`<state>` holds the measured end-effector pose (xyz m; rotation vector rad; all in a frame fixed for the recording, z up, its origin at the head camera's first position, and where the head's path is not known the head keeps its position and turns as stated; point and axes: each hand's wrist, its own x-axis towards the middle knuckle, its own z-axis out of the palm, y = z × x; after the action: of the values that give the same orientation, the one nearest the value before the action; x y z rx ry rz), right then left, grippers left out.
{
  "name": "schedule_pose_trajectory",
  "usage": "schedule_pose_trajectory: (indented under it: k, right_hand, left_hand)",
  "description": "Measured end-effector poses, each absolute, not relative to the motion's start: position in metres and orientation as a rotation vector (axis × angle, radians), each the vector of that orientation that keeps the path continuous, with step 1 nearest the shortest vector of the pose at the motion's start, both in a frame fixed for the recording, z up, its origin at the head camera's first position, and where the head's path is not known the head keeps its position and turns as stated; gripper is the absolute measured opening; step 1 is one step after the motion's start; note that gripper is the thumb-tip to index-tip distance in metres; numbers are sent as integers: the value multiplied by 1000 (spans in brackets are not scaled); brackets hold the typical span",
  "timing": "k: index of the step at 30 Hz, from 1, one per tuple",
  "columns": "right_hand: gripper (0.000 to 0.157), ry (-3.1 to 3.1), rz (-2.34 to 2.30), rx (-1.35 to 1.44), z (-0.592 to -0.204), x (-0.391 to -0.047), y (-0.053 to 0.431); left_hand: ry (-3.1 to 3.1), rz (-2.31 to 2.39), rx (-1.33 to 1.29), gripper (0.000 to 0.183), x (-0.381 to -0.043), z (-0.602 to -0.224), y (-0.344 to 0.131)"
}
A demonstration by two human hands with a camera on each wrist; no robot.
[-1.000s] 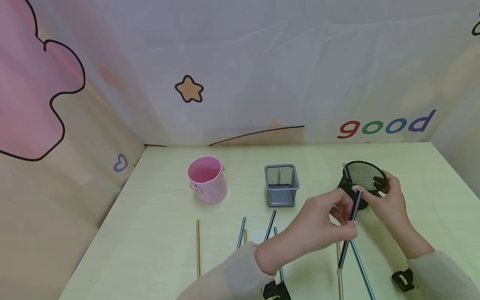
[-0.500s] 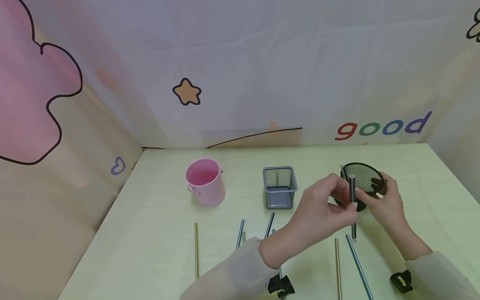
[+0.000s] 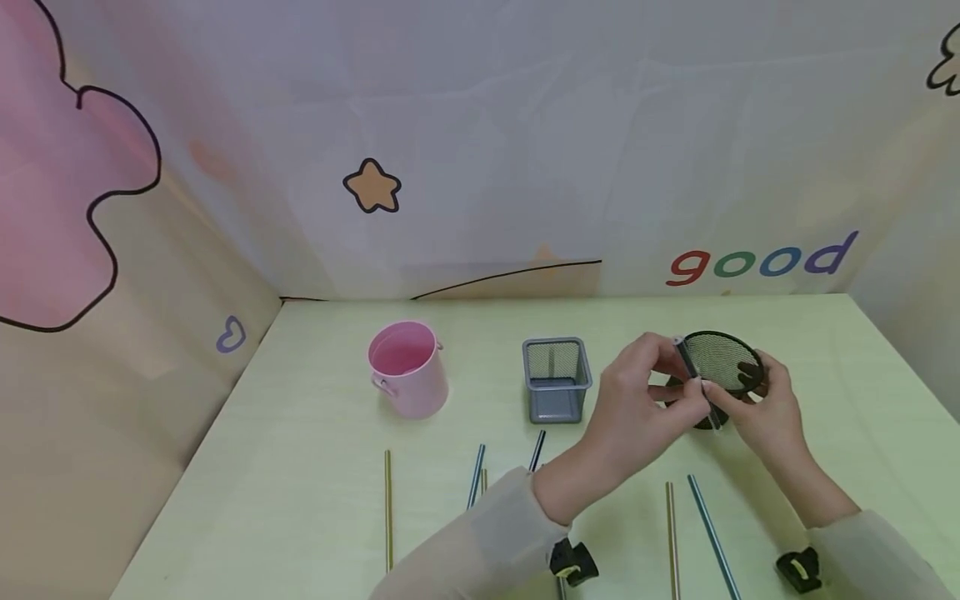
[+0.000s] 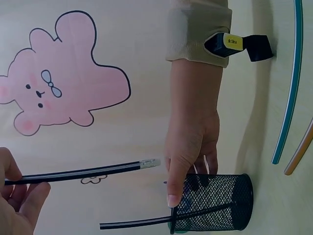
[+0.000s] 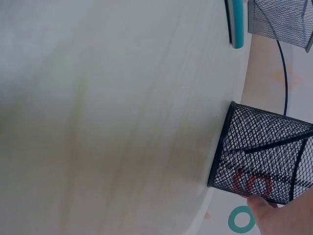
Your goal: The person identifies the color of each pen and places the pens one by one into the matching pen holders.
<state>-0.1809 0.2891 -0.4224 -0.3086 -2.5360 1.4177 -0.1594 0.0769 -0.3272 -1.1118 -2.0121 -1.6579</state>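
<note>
My left hand pinches a black pencil with silver stripes between thumb and fingers. Its white eraser end in a clear sleeve points toward the mouth of a black mesh pencil cup. In the head view the held pencil slants in front of the cup, close to my right thumb. My right hand grips the cup by its rim and side, fingers behind the mesh. Another striped black pencil leans inside the cup and sticks out past the rim.
A pink bucket and a grey square mesh basket stand left of the cup. Nearer me lie gold, blue and dark pencils, some partly behind my left arm. A printed cloth wall rises behind the table.
My left hand has shifted up toward the cup. The pencil in it has swung from leaning right, through upright, to leaning left, its lower end now nearer the cup. My right hand keeps its grip.
</note>
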Motion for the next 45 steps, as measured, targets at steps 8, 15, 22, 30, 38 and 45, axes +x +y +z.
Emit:
schedule_pose_trajectory:
  k: [8,15,22,30,38,45]
  right_hand:
    - [80,-2533,1380,-306,-421,-181,288]
    - [82,-2550,1410,-310,-422,-180,290]
    - [79,-2562,1379,-313,-422,-179,291]
    - [73,-2539,1385,-279,-423,-180,290]
    - [70,-2522,1374,-259,-421,-180,289]
    - [71,-2552,1388,-279,-422,-180,291]
  left_hand:
    - [-1899,-1638,-1074,20,-165,-333,84]
    - [-1889,-1619,-1044,21,-168,-342,91]
    - [-1888,-1561,-1037,19,-170,-349,99]
    - [-1907,-1449,-1077,14,-175,-360,106]
    - [-1950,-1276,-1084,15,-179,-370,112]
    - [-2053,-1201,-1104,16,-183,-380,115]
